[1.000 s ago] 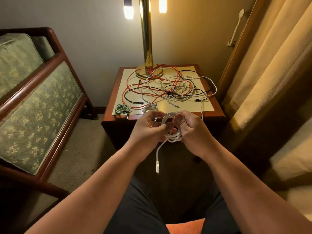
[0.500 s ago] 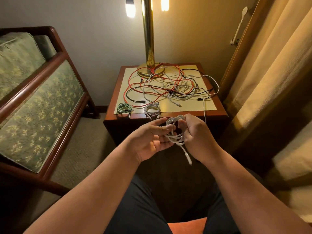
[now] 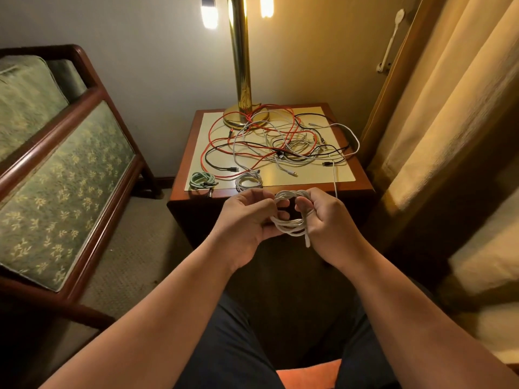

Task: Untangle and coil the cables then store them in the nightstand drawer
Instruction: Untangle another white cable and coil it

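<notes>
A: Light source?
B: Two lamp bulbs (image 3: pixel 209 12) at 12 o'clock, warm, blown out white; glare streaks the brass pole (image 3: pixel 240 66).
A: Exposure elsewhere?
B: Counter (image 3: pixel 345 175) top well lit; deep shadow below its front and from 5 to 8 o'clock.
A: Sharpness?
B: Centre sharp; curtain (image 3: pixel 449 108) at 3 o'clock smeared; straight lines bow at the edges.

A white cable coil (image 3: pixel 289 224) is gripped between the left hand (image 3: pixel 247 220) and right hand (image 3: pixel 328 220), its plug end dangling below. On the desk (image 3: pixel 362 189), a tangle of red, black and white cables (image 3: pixel 280 141) sprawls. A green coil (image 3: pixel 202 181) and a pale coil (image 3: pixel 248 182) lie at the front edge.
</notes>
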A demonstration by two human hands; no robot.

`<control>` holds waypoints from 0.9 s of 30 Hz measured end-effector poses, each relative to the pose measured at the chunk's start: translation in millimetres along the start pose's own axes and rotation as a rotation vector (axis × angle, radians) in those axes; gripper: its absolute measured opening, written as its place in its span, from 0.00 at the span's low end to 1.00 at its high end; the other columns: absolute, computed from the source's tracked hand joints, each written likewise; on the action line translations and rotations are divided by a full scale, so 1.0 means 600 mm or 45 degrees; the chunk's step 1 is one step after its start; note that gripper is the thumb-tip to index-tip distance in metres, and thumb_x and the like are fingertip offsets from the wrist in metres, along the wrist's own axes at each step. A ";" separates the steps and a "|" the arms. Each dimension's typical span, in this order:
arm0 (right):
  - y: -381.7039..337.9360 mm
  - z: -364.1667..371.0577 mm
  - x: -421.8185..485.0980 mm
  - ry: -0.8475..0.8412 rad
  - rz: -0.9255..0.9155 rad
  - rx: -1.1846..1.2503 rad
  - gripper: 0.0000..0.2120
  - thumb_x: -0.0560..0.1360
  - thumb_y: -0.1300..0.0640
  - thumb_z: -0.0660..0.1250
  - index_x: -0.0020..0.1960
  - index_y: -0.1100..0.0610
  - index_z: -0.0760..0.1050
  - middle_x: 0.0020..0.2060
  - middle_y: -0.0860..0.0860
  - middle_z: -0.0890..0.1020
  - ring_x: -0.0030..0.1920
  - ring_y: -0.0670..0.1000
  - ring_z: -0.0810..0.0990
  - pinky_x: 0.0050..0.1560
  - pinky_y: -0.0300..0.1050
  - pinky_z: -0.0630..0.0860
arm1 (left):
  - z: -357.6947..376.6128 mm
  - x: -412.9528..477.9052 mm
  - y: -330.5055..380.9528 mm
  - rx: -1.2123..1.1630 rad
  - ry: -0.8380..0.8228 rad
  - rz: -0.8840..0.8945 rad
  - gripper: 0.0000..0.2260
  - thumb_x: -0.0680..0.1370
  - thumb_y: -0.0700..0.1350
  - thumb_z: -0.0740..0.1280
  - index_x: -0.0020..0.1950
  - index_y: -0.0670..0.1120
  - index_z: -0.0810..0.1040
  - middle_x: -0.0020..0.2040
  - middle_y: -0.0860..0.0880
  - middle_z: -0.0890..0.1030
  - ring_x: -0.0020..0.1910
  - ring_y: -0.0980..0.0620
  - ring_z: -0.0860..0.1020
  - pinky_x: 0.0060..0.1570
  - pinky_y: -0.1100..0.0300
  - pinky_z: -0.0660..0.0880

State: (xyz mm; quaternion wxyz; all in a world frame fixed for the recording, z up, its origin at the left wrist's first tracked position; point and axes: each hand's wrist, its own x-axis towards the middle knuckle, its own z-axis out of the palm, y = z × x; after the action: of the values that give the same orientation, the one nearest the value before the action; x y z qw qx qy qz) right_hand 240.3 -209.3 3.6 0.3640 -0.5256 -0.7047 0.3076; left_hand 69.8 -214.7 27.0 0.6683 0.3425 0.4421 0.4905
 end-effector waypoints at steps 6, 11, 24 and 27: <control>-0.010 -0.023 -0.008 -0.228 0.272 0.389 0.09 0.83 0.53 0.64 0.53 0.58 0.78 0.39 0.54 0.81 0.36 0.50 0.82 0.45 0.52 0.84 | -0.030 0.001 -0.001 0.985 0.192 0.520 0.06 0.73 0.38 0.76 0.49 0.45 0.85 0.41 0.50 0.86 0.38 0.57 0.85 0.38 0.64 0.81; 0.004 -0.031 -0.004 -0.318 0.251 0.300 0.05 0.80 0.57 0.70 0.52 0.58 0.80 0.43 0.55 0.84 0.42 0.53 0.87 0.47 0.53 0.85 | -0.039 0.000 0.027 1.086 0.161 0.511 0.05 0.75 0.40 0.75 0.49 0.46 0.86 0.41 0.50 0.87 0.40 0.53 0.86 0.42 0.58 0.84; 0.007 -0.033 0.000 -0.136 0.094 -0.135 0.03 0.80 0.59 0.69 0.52 0.54 0.80 0.43 0.49 0.83 0.41 0.48 0.84 0.46 0.47 0.84 | -0.048 0.003 0.033 1.174 0.011 0.337 0.08 0.79 0.38 0.71 0.52 0.48 0.87 0.46 0.55 0.85 0.42 0.65 0.81 0.39 0.72 0.75; 0.006 -0.036 -0.002 -0.165 0.195 0.191 0.04 0.81 0.56 0.68 0.53 0.55 0.81 0.44 0.52 0.84 0.43 0.51 0.87 0.46 0.48 0.85 | -0.052 0.010 0.019 1.127 0.094 0.388 0.05 0.77 0.39 0.73 0.47 0.49 0.86 0.44 0.52 0.85 0.43 0.54 0.85 0.42 0.61 0.82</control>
State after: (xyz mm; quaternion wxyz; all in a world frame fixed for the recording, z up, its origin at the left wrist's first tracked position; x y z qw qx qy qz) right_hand 260.3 -208.5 12.2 0.3313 -0.5282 -0.6596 0.4196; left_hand 37.9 -205.1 23.9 0.3622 0.6380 0.5768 0.3593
